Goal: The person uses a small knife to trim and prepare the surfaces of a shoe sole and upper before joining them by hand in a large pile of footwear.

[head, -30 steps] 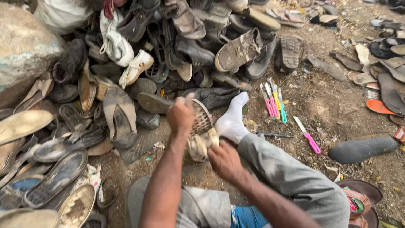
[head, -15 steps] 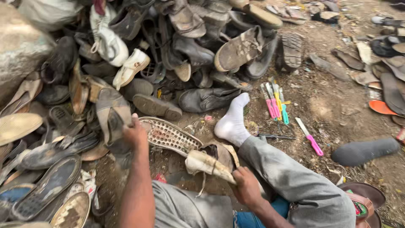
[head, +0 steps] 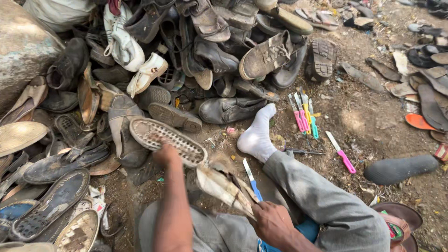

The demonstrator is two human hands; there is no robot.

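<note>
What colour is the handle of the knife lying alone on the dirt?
Pink, with a pale blade; the knife shows clearly in the head view.

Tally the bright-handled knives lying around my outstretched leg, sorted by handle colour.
Pink-handled knives: 3
Yellow-handled knife: 1
Teal-handled knife: 1
Blue-handled knife: 1
Total: 6
</note>
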